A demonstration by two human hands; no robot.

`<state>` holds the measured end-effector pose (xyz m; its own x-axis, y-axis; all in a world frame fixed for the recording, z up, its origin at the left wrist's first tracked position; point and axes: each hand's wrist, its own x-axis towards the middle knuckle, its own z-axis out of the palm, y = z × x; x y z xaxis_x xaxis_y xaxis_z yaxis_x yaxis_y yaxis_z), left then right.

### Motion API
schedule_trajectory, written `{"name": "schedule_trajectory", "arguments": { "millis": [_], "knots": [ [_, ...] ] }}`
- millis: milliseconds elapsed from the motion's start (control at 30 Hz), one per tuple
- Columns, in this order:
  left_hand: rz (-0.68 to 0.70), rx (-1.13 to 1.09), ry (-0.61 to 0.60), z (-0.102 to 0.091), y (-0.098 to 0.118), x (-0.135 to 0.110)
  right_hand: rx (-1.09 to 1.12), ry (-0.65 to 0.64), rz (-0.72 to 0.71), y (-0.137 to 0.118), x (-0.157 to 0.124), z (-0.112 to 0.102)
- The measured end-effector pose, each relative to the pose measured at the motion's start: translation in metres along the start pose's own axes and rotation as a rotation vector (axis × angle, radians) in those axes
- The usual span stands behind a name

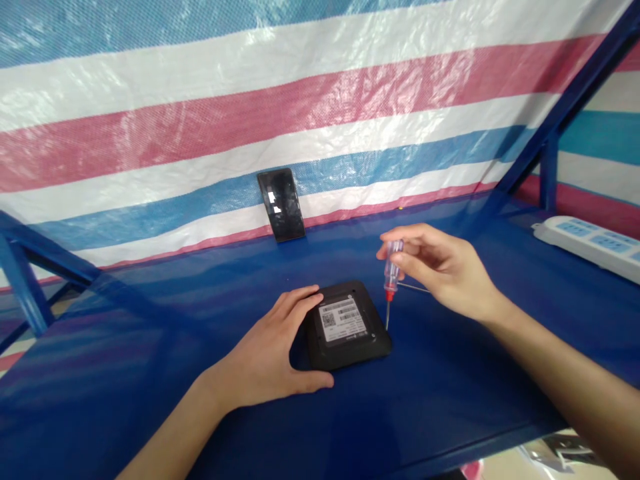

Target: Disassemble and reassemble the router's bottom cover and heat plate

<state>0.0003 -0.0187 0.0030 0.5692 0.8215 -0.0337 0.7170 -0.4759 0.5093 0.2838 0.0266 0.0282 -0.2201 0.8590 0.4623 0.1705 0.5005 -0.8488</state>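
From the person's head, the blue worktop (165, 327) is viewed forward and down, with the left hand (273, 350) and right hand (447, 267) seen close and striped plastic sheeting (200, 113) faced beyond.

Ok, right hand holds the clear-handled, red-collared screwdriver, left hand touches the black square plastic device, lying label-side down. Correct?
No: the device lies label-side up; the head view shows its white printed label. Right hand holding the screwdriver, left hand touching the device: correct.
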Motion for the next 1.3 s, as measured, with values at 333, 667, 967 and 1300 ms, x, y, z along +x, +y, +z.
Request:
{"name": "schedule_trajectory", "arguments": {
  "millis": [333,667,967,1300],
  "knots": [
    [0.000,0.013,0.001,0.001,-0.002,-0.001,-0.506,-0.121,0.172,0.035,0.010,-0.009],
    [0.007,0.029,0.006,0.002,-0.003,0.000,-0.690,-0.177,0.138,0.045,0.005,0.011],
    [0.038,0.013,0.044,0.001,-0.004,-0.001,-0.757,-0.165,0.069,0.046,0.005,0.016],
    [0.272,0.056,0.360,-0.004,-0.003,0.000,-0.884,0.069,0.093,0.026,-0.032,-0.053]
  ]
}}
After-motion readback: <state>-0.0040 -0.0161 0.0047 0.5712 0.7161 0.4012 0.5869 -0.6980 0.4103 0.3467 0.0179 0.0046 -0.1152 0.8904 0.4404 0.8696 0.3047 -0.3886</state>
